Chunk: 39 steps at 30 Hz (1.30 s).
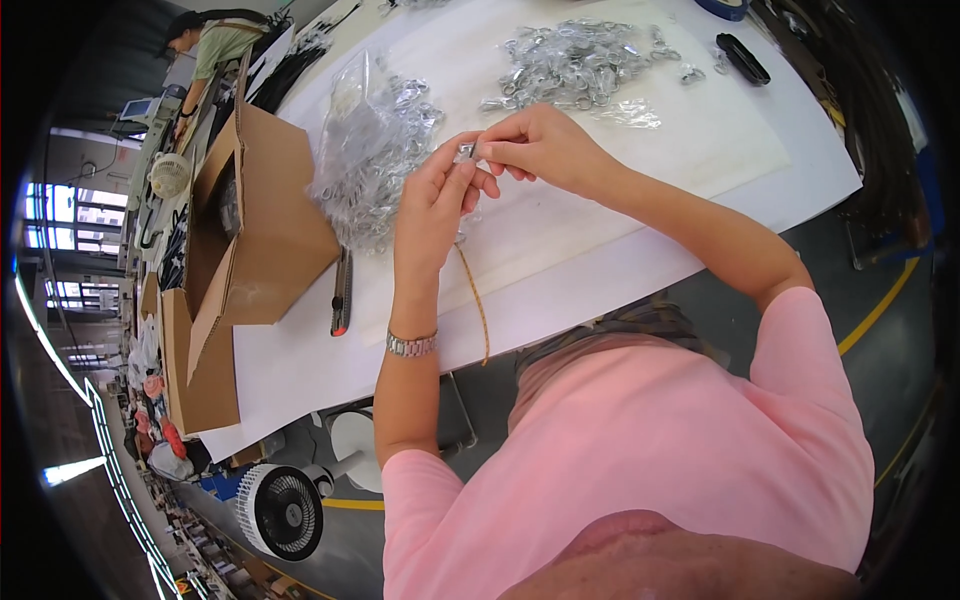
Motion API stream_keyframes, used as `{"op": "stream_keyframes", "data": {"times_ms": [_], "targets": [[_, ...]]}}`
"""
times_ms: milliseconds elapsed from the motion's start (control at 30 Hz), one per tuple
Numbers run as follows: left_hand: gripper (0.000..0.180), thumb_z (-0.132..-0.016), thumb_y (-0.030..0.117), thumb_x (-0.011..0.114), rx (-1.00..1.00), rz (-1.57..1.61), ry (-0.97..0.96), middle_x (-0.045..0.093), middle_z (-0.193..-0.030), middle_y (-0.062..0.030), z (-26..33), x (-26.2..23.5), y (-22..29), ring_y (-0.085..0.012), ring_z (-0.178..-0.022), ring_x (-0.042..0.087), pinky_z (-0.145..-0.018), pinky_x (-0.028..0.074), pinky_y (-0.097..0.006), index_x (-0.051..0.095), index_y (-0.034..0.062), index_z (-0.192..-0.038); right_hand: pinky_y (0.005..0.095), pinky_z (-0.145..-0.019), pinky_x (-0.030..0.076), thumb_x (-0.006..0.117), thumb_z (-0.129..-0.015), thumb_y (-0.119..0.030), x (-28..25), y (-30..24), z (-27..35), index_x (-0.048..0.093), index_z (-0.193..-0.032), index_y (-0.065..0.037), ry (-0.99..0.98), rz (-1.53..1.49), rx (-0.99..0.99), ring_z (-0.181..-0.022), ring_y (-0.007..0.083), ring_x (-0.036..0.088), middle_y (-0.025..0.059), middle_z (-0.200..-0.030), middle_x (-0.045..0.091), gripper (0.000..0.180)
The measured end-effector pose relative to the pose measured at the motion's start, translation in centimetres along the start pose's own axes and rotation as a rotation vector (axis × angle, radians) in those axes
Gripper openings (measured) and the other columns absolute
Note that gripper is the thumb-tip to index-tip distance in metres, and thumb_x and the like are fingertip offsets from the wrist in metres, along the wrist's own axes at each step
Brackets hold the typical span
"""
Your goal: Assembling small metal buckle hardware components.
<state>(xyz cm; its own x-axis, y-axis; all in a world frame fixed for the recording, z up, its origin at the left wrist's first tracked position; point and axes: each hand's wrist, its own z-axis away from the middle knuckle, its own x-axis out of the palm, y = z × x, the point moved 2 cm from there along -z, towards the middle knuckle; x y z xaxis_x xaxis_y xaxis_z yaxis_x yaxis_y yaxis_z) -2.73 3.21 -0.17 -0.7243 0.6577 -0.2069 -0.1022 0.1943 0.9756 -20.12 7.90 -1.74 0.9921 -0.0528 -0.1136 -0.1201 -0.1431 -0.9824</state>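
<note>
Above the white-covered table (pixel 600 225), my two hands meet at a small shiny metal piece (pixel 466 151), partly hidden by the fingers. Its exact kind is too small to make out. My left hand (pixel 430 205) grips it between thumb and fingers. The fingertips of my right hand (pixel 548 148) pinch it from the other side. Just left of my left hand lies a pile of small metal fittings (pixel 395 130) in clear plastic, with a crumpled clear bag (pixel 345 125) over part of it. Beyond my right hand is another heap of metal fittings (pixel 575 60).
A narrow yellow-brown strip (pixel 473 290) runs toward the table's near edge. A box cutter (pixel 342 292) lies beside an open cardboard box (pixel 285 215) at left. A black handheld object (pixel 743 58) rests far right. A fan (pixel 282 510) stands below; another person (pixel 215 50) works far left.
</note>
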Motion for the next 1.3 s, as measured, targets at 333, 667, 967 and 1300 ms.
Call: {"op": "stream_keyframes", "data": {"times_ms": [333, 667, 967, 1300], "targets": [[0.027, -0.105, 0.011, 0.054, 0.037, -0.055, 0.211, 0.065, -0.072, -0.0014, -0.5, -1.3, -0.4, -0.0025, -0.055, 0.045, -0.050, 0.033, -0.021, 0.069, -0.0024, -0.122, 0.0241, -0.070, 0.056, 0.067, -0.099, -0.021, -0.9, 1.5, -1.0, 0.069, -0.110, 0.004, -0.005, -0.812, 0.161, -0.074, 0.0080, 0.063, 0.0085, -0.099, 0.075, 0.028], [0.026, -0.105, 0.018, 0.058, 0.035, 0.251, 0.269, 0.060, -0.074, 0.0009, -0.7, -3.4, -0.7, -0.0011, -0.054, 0.041, -0.047, 0.028, -0.017, 0.068, -0.0035, -0.116, 0.0404, -0.081, 0.055, 0.068, -0.087, -0.015, 2.2, 2.7, -1.6, 0.073, -0.110, -0.010, -0.099, 0.809, -0.610, -0.098, 0.0300, 0.068, 0.0119, -0.111, 0.069, 0.023], [0.022, -0.107, 0.019, 0.057, 0.002, 0.214, 0.272, 0.058, -0.071, 0.0026, -0.3, -5.6, -2.7, 0.0001, -0.048, 0.038, -0.042, 0.025, -0.017, 0.068, 0.0020, -0.112, 0.0422, -0.075, 0.053, 0.064, -0.083, -0.018, 5.4, 3.8, -3.6, 0.069, -0.088, -0.005, -0.139, 1.127, -0.666, -0.090, 0.0293, 0.067, 0.0105, -0.091, 0.069, 0.015], [0.018, -0.104, 0.013, 0.059, 0.025, -0.343, 0.265, 0.066, -0.091, 0.0027, -1.2, -4.0, -2.0, 0.0015, -0.052, 0.036, -0.043, 0.025, -0.019, 0.069, 0.0006, -0.113, 0.0486, -0.072, 0.055, 0.065, -0.080, -0.017, 4.1, 4.4, -4.4, 0.071, -0.089, -0.003, -0.135, 0.977, -0.584, -0.084, 0.0365, 0.071, 0.0158, -0.087, 0.072, 0.018]]}}
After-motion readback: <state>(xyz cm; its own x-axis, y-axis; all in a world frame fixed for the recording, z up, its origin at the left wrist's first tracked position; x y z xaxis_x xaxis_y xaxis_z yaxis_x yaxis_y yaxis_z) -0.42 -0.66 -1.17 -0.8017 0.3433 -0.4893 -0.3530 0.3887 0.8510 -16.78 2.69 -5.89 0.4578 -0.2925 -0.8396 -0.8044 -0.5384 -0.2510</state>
